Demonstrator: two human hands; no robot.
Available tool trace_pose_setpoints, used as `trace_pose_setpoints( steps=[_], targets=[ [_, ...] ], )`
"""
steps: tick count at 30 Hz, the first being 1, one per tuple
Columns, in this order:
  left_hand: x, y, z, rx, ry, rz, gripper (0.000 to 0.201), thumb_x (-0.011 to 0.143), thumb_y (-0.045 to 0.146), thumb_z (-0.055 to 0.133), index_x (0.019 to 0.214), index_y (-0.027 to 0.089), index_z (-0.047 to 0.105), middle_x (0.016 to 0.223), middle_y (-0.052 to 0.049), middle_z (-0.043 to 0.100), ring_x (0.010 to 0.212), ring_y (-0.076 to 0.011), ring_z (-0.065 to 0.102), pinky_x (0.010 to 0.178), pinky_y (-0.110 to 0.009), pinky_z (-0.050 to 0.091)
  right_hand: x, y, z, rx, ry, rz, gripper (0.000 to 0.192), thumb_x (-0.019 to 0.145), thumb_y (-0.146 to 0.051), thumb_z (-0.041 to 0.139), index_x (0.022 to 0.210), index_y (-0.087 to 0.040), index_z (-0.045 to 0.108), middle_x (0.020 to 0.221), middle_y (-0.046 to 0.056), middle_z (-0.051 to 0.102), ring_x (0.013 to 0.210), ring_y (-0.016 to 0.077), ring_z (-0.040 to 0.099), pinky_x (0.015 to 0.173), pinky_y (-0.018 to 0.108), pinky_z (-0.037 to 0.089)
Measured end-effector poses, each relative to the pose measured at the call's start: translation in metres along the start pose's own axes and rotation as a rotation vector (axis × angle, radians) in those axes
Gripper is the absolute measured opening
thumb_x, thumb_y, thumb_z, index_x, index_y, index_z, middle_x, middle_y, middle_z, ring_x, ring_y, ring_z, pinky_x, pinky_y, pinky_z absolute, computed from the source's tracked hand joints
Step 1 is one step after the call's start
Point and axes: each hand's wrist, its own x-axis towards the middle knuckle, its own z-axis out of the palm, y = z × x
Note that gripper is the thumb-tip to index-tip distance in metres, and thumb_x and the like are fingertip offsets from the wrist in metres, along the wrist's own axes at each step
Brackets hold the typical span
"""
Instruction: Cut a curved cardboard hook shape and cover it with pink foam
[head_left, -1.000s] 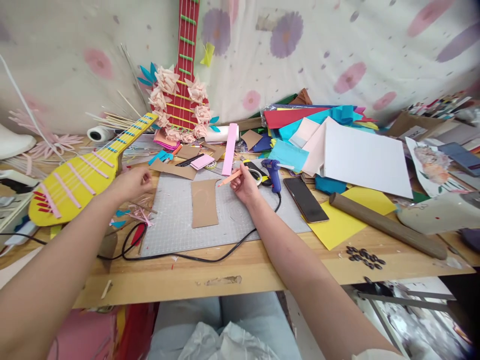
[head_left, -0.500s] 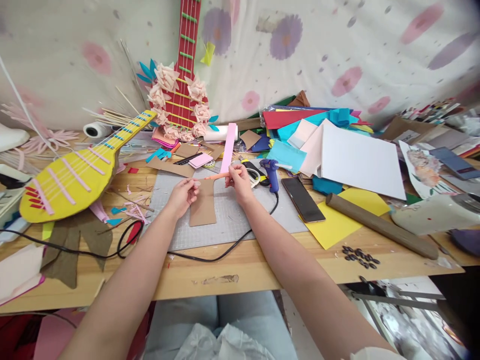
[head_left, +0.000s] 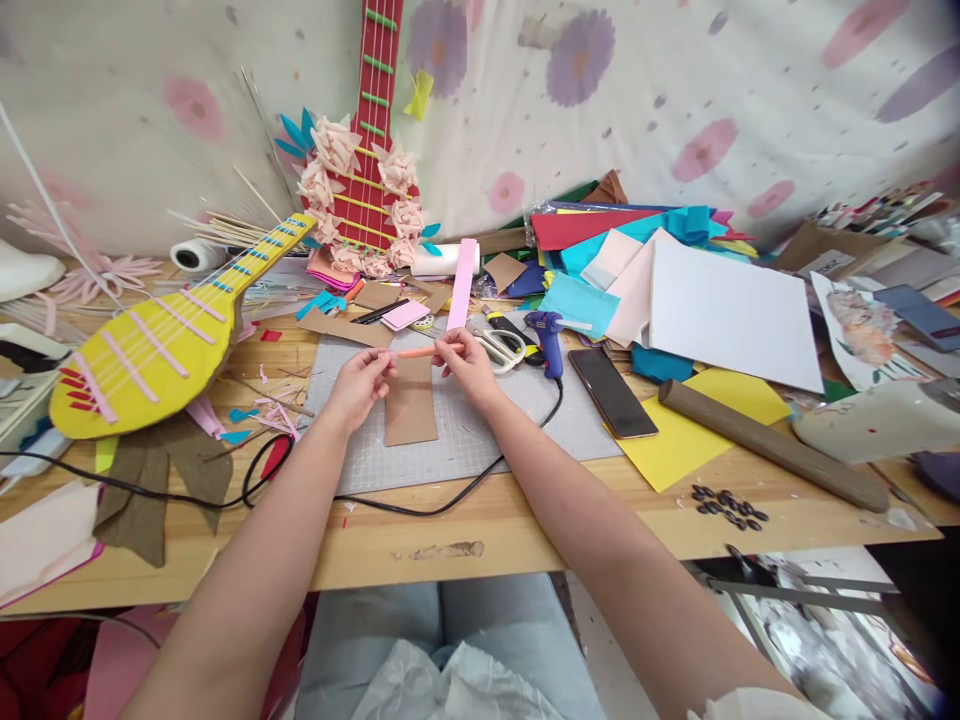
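I read no writing anywhere. My left hand and right hand pinch an orange pencil by its ends above the cardboard piece; scissors and a glue gun lie just right.

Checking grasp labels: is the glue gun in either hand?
No, the blue glue gun lies on the mat, right of both hands holding an orange pencil.

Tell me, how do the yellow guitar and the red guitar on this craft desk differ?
The yellow guitar lies tilted on the desk at the left, while the red guitar stands upright against the flowered cloth behind. The yellow guitar carries pink strips across its body; the red guitar has green strips up its neck and pale paper flowers around its body. Both look handmade, with strings running lengthwise. Neither is touched: the left hand and right hand hold an orange stick.
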Motion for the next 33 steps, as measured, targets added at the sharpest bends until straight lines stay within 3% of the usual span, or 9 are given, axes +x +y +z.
trace_pose_setpoints(
  steps=[5, 9, 16, 25, 31, 33],
  targets=[
    [0.000, 0.002, -0.003, 0.183, -0.072, 0.133, 0.013, 0.073, 0.028, 0.058, 0.074, 0.017, 0.051, 0.054, 0.005, 0.043, 0.041, -0.0043, 0.036, 0.035, -0.015, 0.022, 0.000, 0.001, 0.008, -0.005, -0.073, 0.009, 0.027, 0.072, -0.045, 0.056, 0.073, -0.019, 0.049, 0.056, -0.004, 0.057, 0.053, 0.0075, 0.053, 0.044, 0.017, 0.043],
    [0.003, -0.003, -0.001, 0.257, -0.062, 0.198, 0.013, 0.078, 0.029, 0.051, 0.074, 0.019, 0.044, 0.049, 0.009, 0.032, 0.040, -0.0048, 0.031, 0.039, -0.016, 0.026, 0.002, 0.001, 0.016, 0.042, -0.062, 0.032, 0.031, 0.071, -0.047, 0.056, 0.071, -0.019, 0.043, 0.051, -0.007, 0.054, 0.043, 0.0053, 0.050, 0.042, 0.018, 0.043],
    [0.008, 0.000, 0.010, 0.338, 0.048, 0.336, 0.013, 0.076, 0.025, 0.054, 0.079, 0.019, 0.043, 0.063, 0.006, 0.044, 0.045, -0.0043, 0.039, 0.044, -0.019, 0.031, 0.005, 0.003, 0.018, 0.124, -0.054, 0.098, 0.036, 0.073, -0.053, 0.051, 0.071, -0.021, 0.033, 0.041, -0.011, 0.051, 0.033, 0.0057, 0.044, 0.034, 0.017, 0.037],
    [0.006, -0.008, 0.004, 0.243, 0.062, 0.360, 0.024, 0.068, 0.020, 0.064, 0.077, 0.019, 0.042, 0.059, 0.007, 0.046, 0.042, -0.0045, 0.042, 0.045, -0.020, 0.034, 0.005, 0.000, 0.024, 0.150, -0.116, 0.170, 0.038, 0.072, -0.053, 0.053, 0.071, -0.021, 0.032, 0.041, -0.010, 0.051, 0.034, 0.0058, 0.045, 0.034, 0.016, 0.037],
    [0.005, -0.009, 0.005, 0.048, 0.066, 0.332, 0.018, 0.071, 0.026, 0.061, 0.078, 0.019, 0.045, 0.057, 0.006, 0.049, 0.049, -0.0076, 0.049, 0.048, -0.020, 0.041, 0.004, -0.005, 0.019, 0.116, -0.198, 0.164, 0.034, 0.074, -0.052, 0.050, 0.079, -0.021, 0.038, 0.049, -0.008, 0.054, 0.044, 0.0065, 0.051, 0.041, 0.017, 0.042],
    [0.007, -0.006, 0.003, -0.046, 0.123, 0.338, 0.016, 0.072, 0.024, 0.059, 0.077, 0.019, 0.044, 0.055, 0.006, 0.047, 0.048, -0.0069, 0.048, 0.048, -0.018, 0.040, 0.005, -0.006, 0.013, 0.122, -0.161, 0.179, 0.031, 0.076, -0.050, 0.048, 0.087, -0.022, 0.039, 0.054, -0.007, 0.055, 0.048, 0.0068, 0.053, 0.042, 0.016, 0.041]
  ],
)
